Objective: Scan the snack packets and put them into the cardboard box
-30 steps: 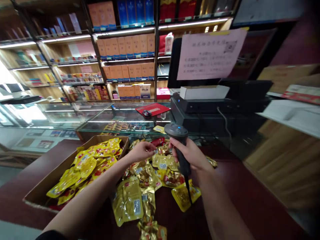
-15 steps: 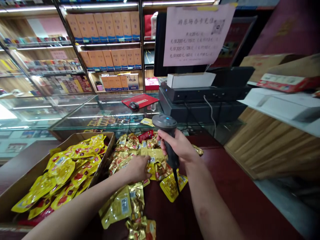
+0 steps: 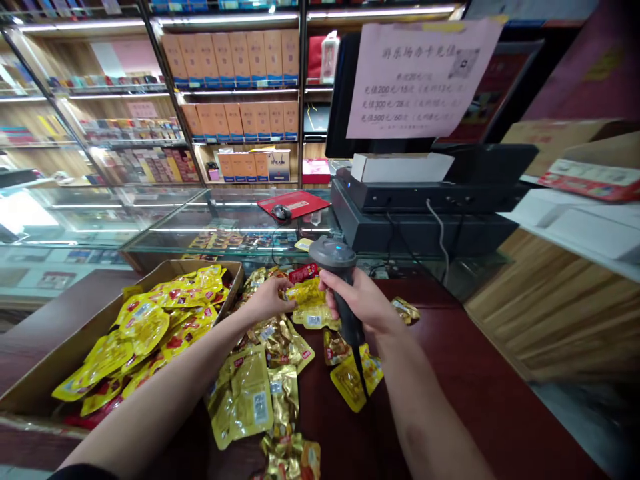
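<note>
My right hand [image 3: 367,303] is wrapped round the handle of a dark grey barcode scanner [image 3: 333,252] with a small blue light on top. Its black cable hangs down over a yellow snack packet [image 3: 355,387]. Left of the scanner, my left hand [image 3: 270,300] pinches the left end of a shiny yellow snack packet [image 3: 306,291]. Another packet with a white label [image 3: 314,319] lies just below that one. Gold foil packets [image 3: 280,340] and a flat gold pouch [image 3: 245,397] spread beneath and in front of my left forearm. A red packet [image 3: 303,272] lies behind.
An open cardboard box [image 3: 15,393] of yellow packets stands at the left. One gold packet [image 3: 405,310] rests right of the scanner. Behind are a glass counter [image 3: 175,227], a mouse [image 3: 281,213] on a red mat [image 3: 305,203], and a monitor [image 3: 343,87] with a paper sign [image 3: 420,80].
My left hand has moved back and left, now pinching a yellow packet. Packets under it have shifted, baring some dark red tabletop. My right hand still holds the scanner; the view has shifted slightly.
</note>
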{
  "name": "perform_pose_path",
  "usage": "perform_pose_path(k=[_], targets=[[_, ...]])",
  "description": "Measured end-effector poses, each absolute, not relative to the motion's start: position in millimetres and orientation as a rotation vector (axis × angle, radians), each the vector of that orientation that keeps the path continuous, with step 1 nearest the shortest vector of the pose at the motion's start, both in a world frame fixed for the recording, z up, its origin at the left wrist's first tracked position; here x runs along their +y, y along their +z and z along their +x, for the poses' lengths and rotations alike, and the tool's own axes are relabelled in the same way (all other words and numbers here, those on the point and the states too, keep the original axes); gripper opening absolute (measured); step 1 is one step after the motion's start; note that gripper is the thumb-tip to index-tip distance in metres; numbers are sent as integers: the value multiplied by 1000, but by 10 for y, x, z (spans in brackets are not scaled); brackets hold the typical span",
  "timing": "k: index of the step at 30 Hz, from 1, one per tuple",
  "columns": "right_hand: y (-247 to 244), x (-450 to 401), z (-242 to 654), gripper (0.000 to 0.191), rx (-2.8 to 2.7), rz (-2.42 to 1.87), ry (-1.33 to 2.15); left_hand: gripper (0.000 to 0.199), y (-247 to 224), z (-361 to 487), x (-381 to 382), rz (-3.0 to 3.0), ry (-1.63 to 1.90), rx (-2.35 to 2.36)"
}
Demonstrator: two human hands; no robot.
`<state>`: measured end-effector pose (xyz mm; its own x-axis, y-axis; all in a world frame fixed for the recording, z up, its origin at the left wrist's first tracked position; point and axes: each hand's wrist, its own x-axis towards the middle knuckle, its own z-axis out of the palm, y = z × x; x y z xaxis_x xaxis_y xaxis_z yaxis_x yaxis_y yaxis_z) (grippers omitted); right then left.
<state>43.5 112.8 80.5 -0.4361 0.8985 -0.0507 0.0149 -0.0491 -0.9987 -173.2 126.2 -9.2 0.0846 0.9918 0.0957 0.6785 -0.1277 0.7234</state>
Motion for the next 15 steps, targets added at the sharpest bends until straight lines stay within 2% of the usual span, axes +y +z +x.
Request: perform_pose_path(k=[6,15], targets=[[723,1117,316,29,-1584,-1034,1569,62,34,-1919,1333,1360,1025,1438],[577,1092,120,28,-1631,-1064,1624,66,144,-1931,1309,1175,1236,1277]])
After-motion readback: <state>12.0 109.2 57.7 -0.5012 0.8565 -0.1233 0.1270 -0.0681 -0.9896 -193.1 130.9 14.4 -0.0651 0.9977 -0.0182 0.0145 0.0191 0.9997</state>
